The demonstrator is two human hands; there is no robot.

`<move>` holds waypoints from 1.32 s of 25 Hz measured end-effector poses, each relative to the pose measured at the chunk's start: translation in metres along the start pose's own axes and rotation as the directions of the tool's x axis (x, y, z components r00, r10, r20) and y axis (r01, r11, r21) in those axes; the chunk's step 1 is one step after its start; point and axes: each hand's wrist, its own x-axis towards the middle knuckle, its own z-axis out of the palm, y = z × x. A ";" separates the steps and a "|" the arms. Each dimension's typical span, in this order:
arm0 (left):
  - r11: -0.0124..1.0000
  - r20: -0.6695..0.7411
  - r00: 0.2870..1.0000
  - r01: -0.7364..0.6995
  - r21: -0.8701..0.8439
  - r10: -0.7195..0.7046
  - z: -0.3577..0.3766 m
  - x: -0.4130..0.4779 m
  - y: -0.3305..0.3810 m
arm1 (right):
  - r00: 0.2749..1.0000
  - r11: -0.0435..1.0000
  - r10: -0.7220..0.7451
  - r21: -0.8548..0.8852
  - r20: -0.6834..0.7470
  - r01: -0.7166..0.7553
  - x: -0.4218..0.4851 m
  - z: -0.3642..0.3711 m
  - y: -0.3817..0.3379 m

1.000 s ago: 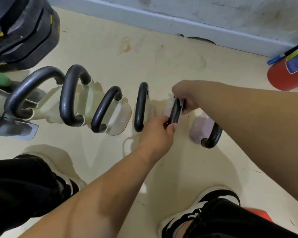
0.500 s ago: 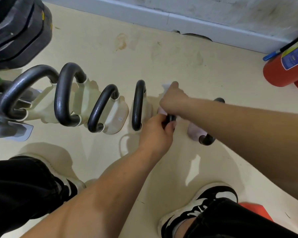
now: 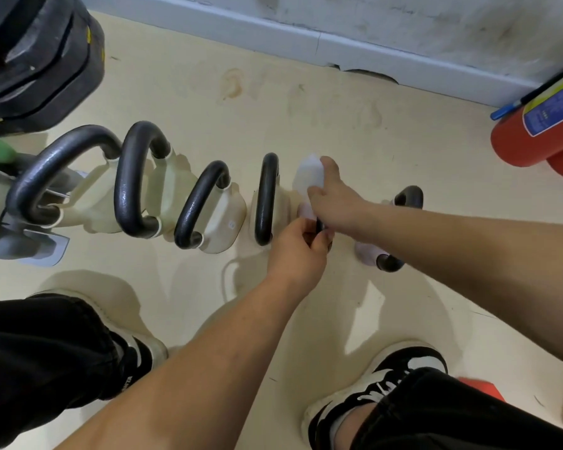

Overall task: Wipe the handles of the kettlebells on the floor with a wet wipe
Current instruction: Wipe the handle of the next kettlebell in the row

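Row of kettlebells with black loop handles stands on the beige floor [image 3: 306,102], near a grey skirting board [image 3: 355,50]. From the left: large cream kettlebell [image 3: 88,203], second cream kettlebell [image 3: 163,193], then a smaller cream kettlebell [image 3: 223,219] carrying a small printed mark on its side, too small to read. Next a narrow cream kettlebell [image 3: 267,198], seen edge-on. Then the pale pink kettlebell [image 3: 304,211] being worked on, mostly hidden by the hands, and a far pink kettlebell [image 3: 389,245] partly behind the right forearm.

Left hand [image 3: 298,246]: grip closed around the near end of the black handle of the pale pink kettlebell, fingers curled over it. Right hand [image 3: 333,198]: grip closed on a white wet wipe [image 3: 307,173], pressing it onto the far upper part of that same handle; the wipe bulges out beyond the thumb.

Red fire extinguisher [image 3: 533,138] lies at right, blue and yellow label with small writing, not legible. Black weight plates [image 3: 36,60] with yellow markings at top left, lettering unreadable. Black trousers and black-and-white sneakers [image 3: 400,375] at the bottom; white text on the left trouser leg, blurred.
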 end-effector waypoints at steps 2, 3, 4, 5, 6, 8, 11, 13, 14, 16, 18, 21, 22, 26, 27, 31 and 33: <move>0.998 0.000 0.999 -0.034 0.047 0.034 -0.004 -0.006 -0.006 | 0.999 0.999 -0.036 0.024 0.019 0.036 -0.022 0.016 0.014; 0.996 0.009 0.999 -0.043 0.075 0.043 -0.007 -0.009 -0.013 | 0.999 0.998 -0.046 0.032 0.012 0.046 -0.029 0.023 0.019; 0.994 0.018 0.999 -0.046 0.095 0.045 -0.010 -0.013 -0.020 | 0.999 0.999 -0.046 0.027 0.002 0.046 -0.036 0.029 0.022; 0.993 0.019 0.999 -0.033 0.112 0.031 -0.014 -0.018 -0.027 | 0.998 0.999 -0.043 -0.012 -0.037 0.043 -0.041 0.036 0.025; 0.993 0.011 1.000 -0.005 0.115 0.004 -0.019 -0.023 -0.033 | 0.995 0.995 -0.050 -0.089 -0.091 0.042 -0.045 0.042 0.026; 0.993 0.012 0.999 0.042 0.112 -0.044 -0.027 -0.030 -0.041 | 0.975 0.958 -0.133 -0.276 -0.177 0.080 -0.044 0.048 0.029; 0.992 0.030 0.997 0.064 0.110 -0.067 -0.033 -0.032 -0.043 | 0.981 0.969 -0.134 -0.228 -0.141 0.100 -0.016 0.032 0.017; 0.991 0.041 0.997 0.060 0.120 -0.066 -0.033 -0.033 -0.041 | 0.999 0.998 -0.015 -0.061 -0.031 0.013 0.008 0.009 0.001; 0.990 0.052 0.996 0.059 0.126 -0.066 -0.031 -0.033 -0.038 | 1.000 1.000 0.013 -0.006 0.011 -0.013 0.012 0.001 -0.004; 0.990 0.070 0.994 0.075 0.120 -0.083 -0.028 -0.035 -0.032 | 1.000 0.999 0.014 0.050 0.028 -0.015 0.001 0.004 0.002; 0.991 0.077 0.991 0.100 0.086 -0.107 -0.027 -0.038 -0.029 | 0.999 0.999 -0.048 -0.008 0.006 0.048 -0.030 0.022 0.018; 0.989 0.098 0.987 0.119 0.082 -0.127 -0.024 -0.043 -0.032 | 0.986 0.952 -0.111 -0.298 -0.128 0.068 -0.063 0.049 0.043; 0.988 0.102 0.986 0.122 0.095 -0.131 -0.023 -0.046 -0.034 | 0.978 0.944 -0.109 -0.327 -0.176 0.046 -0.066 0.055 0.044; 0.983 0.083 0.985 0.142 0.114 -0.152 -0.024 -0.056 -0.040 | 0.969 0.988 -0.006 -0.149 -0.249 -0.032 -0.041 0.052 0.020; 0.983 0.080 0.984 0.150 0.109 -0.159 -0.024 -0.055 -0.040 | 0.977 0.994 0.047 -0.084 -0.206 -0.066 -0.027 0.041 0.012; 0.984 0.078 0.983 0.156 0.087 -0.163 -0.025 -0.046 -0.031 | 0.984 0.988 0.144 0.068 -0.101 -0.138 -0.003 0.002 -0.021; 0.985 0.085 0.983 0.157 0.066 -0.163 -0.024 -0.041 -0.024 | 0.980 0.968 0.183 0.185 -0.075 -0.167 0.000 0.000 -0.024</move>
